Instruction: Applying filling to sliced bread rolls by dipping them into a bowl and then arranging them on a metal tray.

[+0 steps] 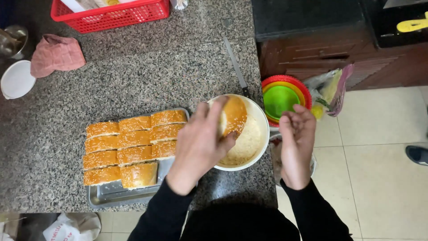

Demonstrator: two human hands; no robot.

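My left hand (198, 140) grips a golden sesame bun (234, 115) and holds it over a white bowl (261, 120) of pale crumbly filling. My right hand (296, 140) hovers just right of the bowl, past the counter edge, with fingers curled loosely and nothing visible in it. Left of the bowl a metal tray (111, 194) carries several sesame-topped bread pieces (133, 147) packed in rows.
A knife (235, 67) lies on the granite counter (133, 80) behind the bowl. A red basket (111, 15), pink cloth (55, 53) and white lid (17, 80) sit at the back left. Stacked coloured plates (283, 96) and a plastic bag (330, 89) rest beside the counter.
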